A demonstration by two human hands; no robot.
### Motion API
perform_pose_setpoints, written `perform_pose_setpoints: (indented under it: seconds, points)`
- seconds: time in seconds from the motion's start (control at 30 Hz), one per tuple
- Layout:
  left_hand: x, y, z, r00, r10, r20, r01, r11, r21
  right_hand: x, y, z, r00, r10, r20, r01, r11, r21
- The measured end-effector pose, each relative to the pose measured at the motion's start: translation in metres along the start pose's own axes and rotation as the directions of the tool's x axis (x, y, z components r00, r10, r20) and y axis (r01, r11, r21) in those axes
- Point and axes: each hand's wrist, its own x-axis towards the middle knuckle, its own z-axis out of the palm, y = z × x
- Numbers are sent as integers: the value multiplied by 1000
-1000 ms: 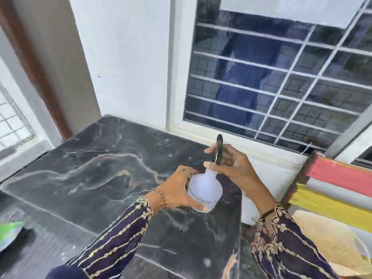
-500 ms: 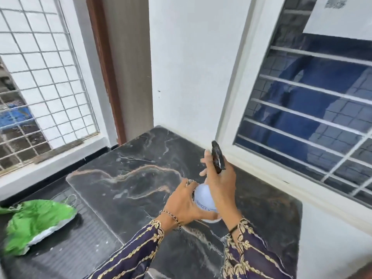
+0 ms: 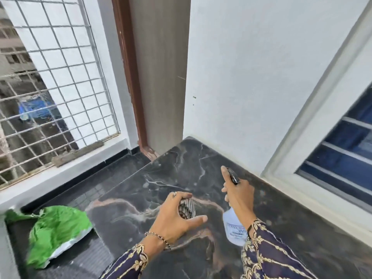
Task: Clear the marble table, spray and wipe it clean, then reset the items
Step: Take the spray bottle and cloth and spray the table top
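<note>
The dark marble table (image 3: 141, 188) with pale veins fills the lower middle of the head view. My right hand (image 3: 239, 196) grips the neck of a translucent white spray bottle (image 3: 232, 226); its black spray head sticks up above my fingers and my index finger lies along it. The bottle hangs tilted just above the tabletop. My left hand (image 3: 171, 220) hovers over the table to the left of the bottle, apart from it. Its fingers curl around a small black-and-white striped object (image 3: 186, 207); I cannot tell what that is.
A crumpled green bag (image 3: 58, 228) lies on the dark ribbed floor left of the table. A white wall and a brown door frame (image 3: 130, 77) stand behind. A metal window grille (image 3: 50, 97) is at the left, a barred window (image 3: 342, 148) at the right.
My left hand has let go of the bottle and moved left. My right hand alone holds the bottle now. My view has swung left and down toward the table corner and green bag.
</note>
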Motion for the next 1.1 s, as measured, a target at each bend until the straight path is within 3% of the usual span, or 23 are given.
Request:
perform_pose_setpoints:
  seconds: [0.17,0.4,0.6,0.8,1.0,1.1]
  points:
    - [43,-43,-35,1000,-15,1,15,1000,6,43,-1,45,993,82,-82,-94,984,-151]
    - [63,-64,-64,1000,-7,-1,7,1000,9,51,-1,62,994,106,-32,-108,993,-49]
    - [50,-69,-87,987,-19,-159,13,999,-43,29,5,64,995,102,15,-100,990,-96]
    - [17,-74,-105,958,-67,-280,60,998,-33,-8,16,50,996,80,27,-64,921,-385]
    - [-34,-74,-112,905,-120,-409,119,992,-28,-45,22,22,980,39,198,24,952,-306]
    - [-60,-72,-112,880,-153,-450,160,987,-24,-67,25,13,977,21,214,44,955,-294]
